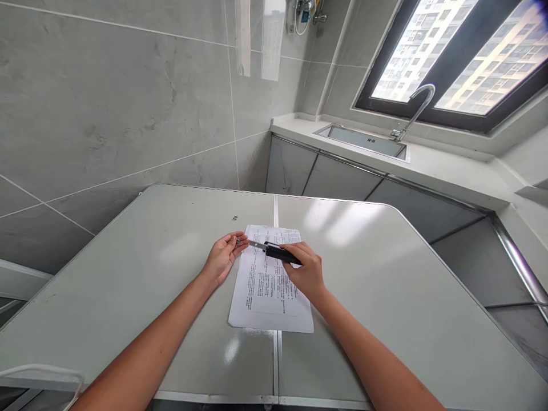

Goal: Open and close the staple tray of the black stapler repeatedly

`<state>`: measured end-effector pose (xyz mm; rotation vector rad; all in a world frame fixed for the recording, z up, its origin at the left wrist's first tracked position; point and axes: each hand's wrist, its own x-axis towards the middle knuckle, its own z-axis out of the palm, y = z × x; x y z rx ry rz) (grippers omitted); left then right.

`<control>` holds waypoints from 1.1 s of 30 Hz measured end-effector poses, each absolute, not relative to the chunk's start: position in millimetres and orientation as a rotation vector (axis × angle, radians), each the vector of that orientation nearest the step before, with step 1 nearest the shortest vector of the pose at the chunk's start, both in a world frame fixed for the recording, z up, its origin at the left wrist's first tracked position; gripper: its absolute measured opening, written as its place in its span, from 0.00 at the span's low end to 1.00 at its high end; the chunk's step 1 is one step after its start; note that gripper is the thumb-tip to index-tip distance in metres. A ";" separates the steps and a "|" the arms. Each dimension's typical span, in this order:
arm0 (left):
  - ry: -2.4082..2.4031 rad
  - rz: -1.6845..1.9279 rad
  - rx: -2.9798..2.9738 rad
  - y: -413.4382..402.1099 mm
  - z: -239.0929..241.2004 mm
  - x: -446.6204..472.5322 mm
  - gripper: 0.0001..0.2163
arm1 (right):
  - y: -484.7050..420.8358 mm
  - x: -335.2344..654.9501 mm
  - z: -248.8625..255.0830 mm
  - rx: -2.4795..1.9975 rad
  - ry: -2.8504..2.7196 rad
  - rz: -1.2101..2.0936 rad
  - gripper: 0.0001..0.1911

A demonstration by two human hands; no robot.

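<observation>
My right hand [306, 268] is wrapped round a black stapler [282, 254], whose silvery metal part [257, 245] points left toward my other hand. My left hand [222, 255] has its thumb and fingers pinched at the tip of that metal part. A small grey piece, apparently a strip of staples [238, 242], shows between those fingertips; its exact shape is hard to make out. Beneath both hands lies a printed sheet of paper [269, 317], flat across the table's centre seam. Two tiny grey staple strips [234, 217] rest on the table just beyond my left hand.
The pale folding table [128, 297] has a metal seam down its middle. A white cable [43, 370] hangs over the front left edge. Tiled wall rises at the left and back. Behind on the right are a counter with a sink [363, 140], a faucet [422, 108] and a window.
</observation>
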<state>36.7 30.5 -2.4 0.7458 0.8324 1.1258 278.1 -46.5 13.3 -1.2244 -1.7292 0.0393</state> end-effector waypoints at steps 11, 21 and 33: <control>0.863 1.269 0.893 28.5 3.6 37.7 0.18 | -48.7 273.3 11.8 -1.273 -1.817 0.637 0.13; 0.817 1.214 1.174 8.8 28.6 38.4 0.25 | -52.0 274.9 22.8 -1.161 -2.000 0.084 0.15; 0.581 0.964 1.409 -1.2 31.8 31.2 0.26 | -65.6 256.0 25.9 -0.863 -2.394 -0.394 0.20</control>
